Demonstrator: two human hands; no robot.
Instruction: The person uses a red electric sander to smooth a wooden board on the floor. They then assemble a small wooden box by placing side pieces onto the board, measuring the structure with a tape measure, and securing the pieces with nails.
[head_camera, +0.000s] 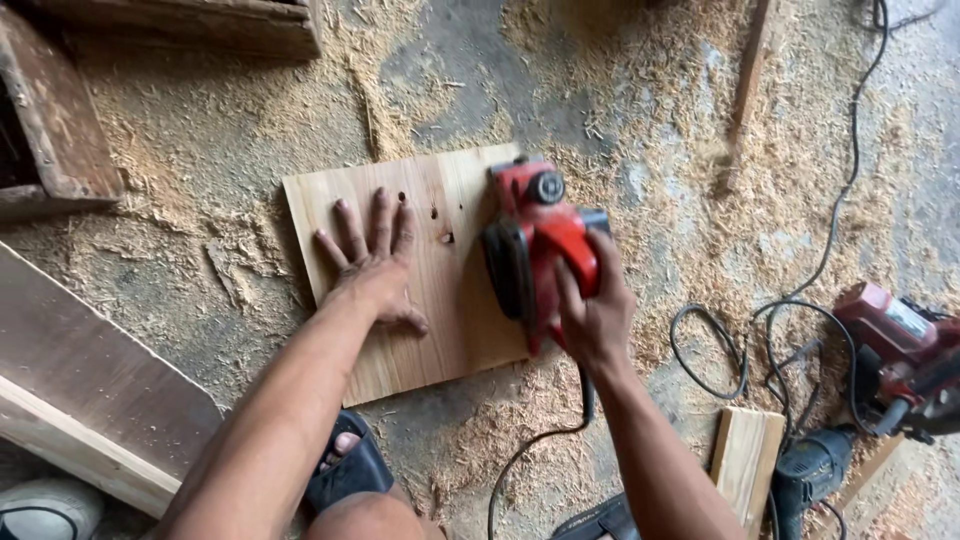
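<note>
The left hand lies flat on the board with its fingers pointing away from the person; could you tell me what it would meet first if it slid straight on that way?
The left hand would cross the pale board, pass its far edge, then meet the sawdust-strewn floor; nothing else seems to stand there.

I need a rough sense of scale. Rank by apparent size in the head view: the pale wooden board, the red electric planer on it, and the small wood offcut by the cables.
1. Pale wooden board, clearly largest.
2. Red electric planer, gripped by the right hand.
3. Small wood offcut; it lies nearer the camera, yet looks smallest.
</note>
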